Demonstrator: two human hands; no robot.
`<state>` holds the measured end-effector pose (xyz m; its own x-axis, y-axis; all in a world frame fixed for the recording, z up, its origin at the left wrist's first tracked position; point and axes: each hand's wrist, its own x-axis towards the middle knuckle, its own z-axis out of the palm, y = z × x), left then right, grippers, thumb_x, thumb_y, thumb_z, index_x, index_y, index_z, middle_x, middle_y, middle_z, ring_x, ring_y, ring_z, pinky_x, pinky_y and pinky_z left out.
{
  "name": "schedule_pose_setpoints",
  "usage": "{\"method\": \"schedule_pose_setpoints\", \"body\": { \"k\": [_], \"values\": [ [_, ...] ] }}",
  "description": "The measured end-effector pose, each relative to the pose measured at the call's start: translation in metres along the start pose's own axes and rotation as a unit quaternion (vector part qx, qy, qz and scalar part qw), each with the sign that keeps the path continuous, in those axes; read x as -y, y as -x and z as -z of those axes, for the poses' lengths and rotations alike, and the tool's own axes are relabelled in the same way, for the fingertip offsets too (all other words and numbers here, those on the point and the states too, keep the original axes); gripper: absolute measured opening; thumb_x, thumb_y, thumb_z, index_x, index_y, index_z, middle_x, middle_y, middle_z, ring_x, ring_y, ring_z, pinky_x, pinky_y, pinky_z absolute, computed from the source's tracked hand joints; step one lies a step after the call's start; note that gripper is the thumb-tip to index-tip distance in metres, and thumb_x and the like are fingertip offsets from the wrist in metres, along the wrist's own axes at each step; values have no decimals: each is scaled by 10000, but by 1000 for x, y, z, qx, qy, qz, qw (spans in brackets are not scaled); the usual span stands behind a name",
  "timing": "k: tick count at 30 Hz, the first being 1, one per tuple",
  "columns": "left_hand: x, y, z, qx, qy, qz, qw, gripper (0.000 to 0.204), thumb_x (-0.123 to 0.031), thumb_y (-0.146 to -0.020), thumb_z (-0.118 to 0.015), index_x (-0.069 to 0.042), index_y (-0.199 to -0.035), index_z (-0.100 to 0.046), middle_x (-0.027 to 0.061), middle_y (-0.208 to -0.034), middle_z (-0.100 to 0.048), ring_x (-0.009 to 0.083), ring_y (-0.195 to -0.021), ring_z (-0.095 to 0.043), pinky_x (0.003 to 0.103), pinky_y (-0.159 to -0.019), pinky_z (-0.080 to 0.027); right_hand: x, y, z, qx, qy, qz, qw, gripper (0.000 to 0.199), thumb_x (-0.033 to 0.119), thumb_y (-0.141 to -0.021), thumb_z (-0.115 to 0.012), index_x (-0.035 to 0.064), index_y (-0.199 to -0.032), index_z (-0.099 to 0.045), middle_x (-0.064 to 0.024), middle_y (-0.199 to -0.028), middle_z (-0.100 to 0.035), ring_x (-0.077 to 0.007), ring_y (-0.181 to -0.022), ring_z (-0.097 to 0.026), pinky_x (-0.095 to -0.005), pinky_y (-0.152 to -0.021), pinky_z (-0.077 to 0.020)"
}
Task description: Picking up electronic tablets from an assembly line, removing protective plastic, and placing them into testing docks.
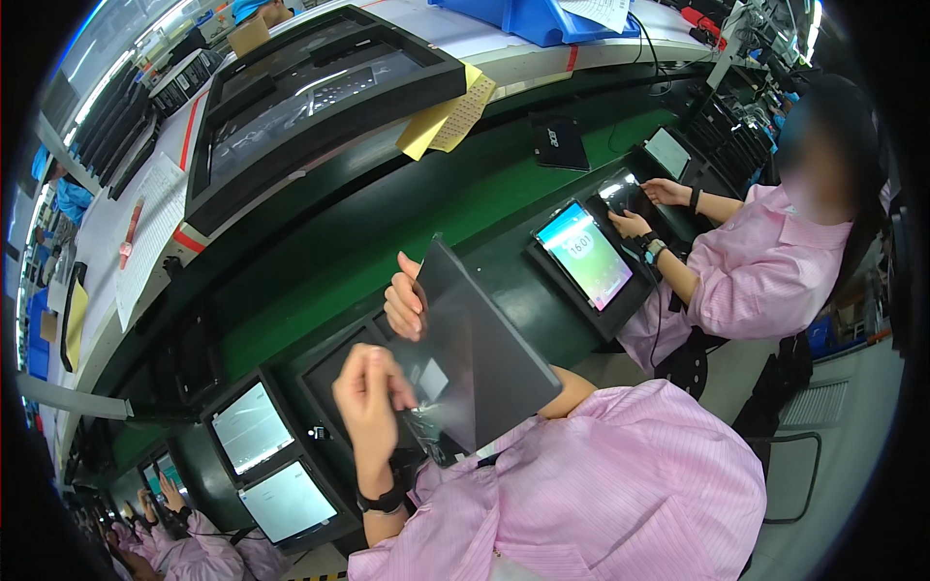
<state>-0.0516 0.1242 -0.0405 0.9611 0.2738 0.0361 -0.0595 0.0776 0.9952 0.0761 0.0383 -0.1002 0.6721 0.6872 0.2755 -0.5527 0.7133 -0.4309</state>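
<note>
I hold a dark, flat tablet (489,334) tilted up in front of my chest. My right hand (405,302) grips its upper left edge, with the arm hidden behind the tablet. My left hand (368,395), with a black band on the wrist, is pinched shut on a clear protective film (438,392) that lies partly lifted over the tablet's lower face. Beneath the tablet sits a black fixture frame (325,382) on the workbench.
A green conveyor belt (407,228) runs diagonally past the bench. Lit screens (250,426) stand at lower left and a lit tablet (586,254) at right, beside a co-worker in pink (756,261). Behind are a large black tray (310,97), yellow sheets (446,116) and a blue bin (542,19).
</note>
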Motion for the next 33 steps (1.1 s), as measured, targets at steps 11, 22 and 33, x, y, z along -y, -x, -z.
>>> {"method": "schedule_pose_setpoints", "body": {
  "k": [11,22,33],
  "values": [
    [3,13,36,-86,-26,-17,996,272,-158,-950,-430,-29,-714,-474,-3,-568,-438,36,-404,-378,172,-375,-292,-1,-35,3,422,-174,29,889,728,359,-957,46,90,-712,-584,-113,-626,-605,-255,-563,-584,-358,-643,-432],
    [-26,16,41,-49,-20,-7,999,248,-137,-948,-410,-15,-744,-482,12,-556,-457,39,-412,-387,174,-378,-277,3,-48,-17,471,-186,83,858,687,321,-951,69,109,-766,-558,-98,-686,-607,-227,-612,-597,-323,-655,-450],
    [-24,-22,50,48,-43,1,998,300,-219,-968,-388,-30,-767,-506,1,-555,-476,23,-398,-404,153,-355,-222,8,-45,13,356,-198,115,906,535,247,-975,-48,147,-716,-504,-35,-635,-485,-185,-612,-453,-305,-647,-377]
  ]
}}
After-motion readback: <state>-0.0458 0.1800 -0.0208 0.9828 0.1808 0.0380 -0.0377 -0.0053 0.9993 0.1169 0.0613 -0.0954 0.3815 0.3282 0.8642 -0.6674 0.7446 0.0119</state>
